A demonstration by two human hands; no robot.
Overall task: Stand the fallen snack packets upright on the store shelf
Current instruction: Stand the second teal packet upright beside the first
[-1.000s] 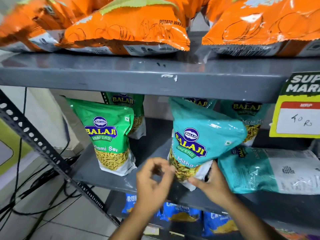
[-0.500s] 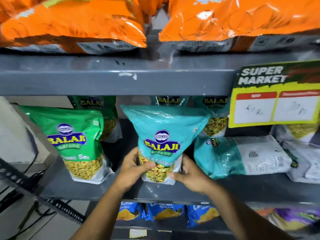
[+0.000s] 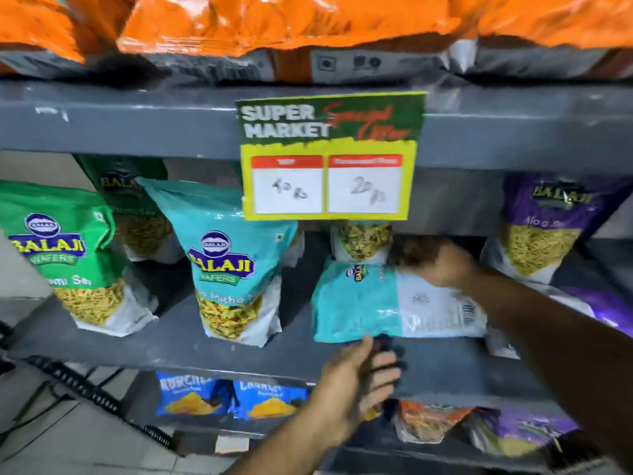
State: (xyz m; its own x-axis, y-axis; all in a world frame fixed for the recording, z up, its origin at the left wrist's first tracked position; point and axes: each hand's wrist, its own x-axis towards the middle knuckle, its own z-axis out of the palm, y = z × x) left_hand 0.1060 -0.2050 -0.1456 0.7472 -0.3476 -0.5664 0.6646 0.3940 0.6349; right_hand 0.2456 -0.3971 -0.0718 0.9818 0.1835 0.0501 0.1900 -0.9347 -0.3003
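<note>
A teal snack packet (image 3: 376, 303) lies flat on its back on the grey middle shelf (image 3: 205, 347), its printed back facing up. My right hand (image 3: 435, 265) rests on its upper far edge, blurred, fingers curled over the packet. My left hand (image 3: 356, 375) hovers at the packet's front edge, fingers spread, holding nothing. To the left a teal Balaji packet (image 3: 226, 265) stands upright, free of both hands. A green packet (image 3: 68, 255) stands upright further left. A purple packet (image 3: 544, 228) stands at the right, and another purple one (image 3: 603, 303) lies flat beside my right arm.
A yellow and green price sign (image 3: 329, 156) hangs from the upper shelf edge over the middle shelf. Orange bags (image 3: 274, 25) fill the top shelf. More packets stand behind the front row. Blue packets (image 3: 233, 395) sit on the lower shelf. Cables run along the floor at left.
Both hands let go of the upright teal packet and moved right to the fallen teal packet. The view shifted right.
</note>
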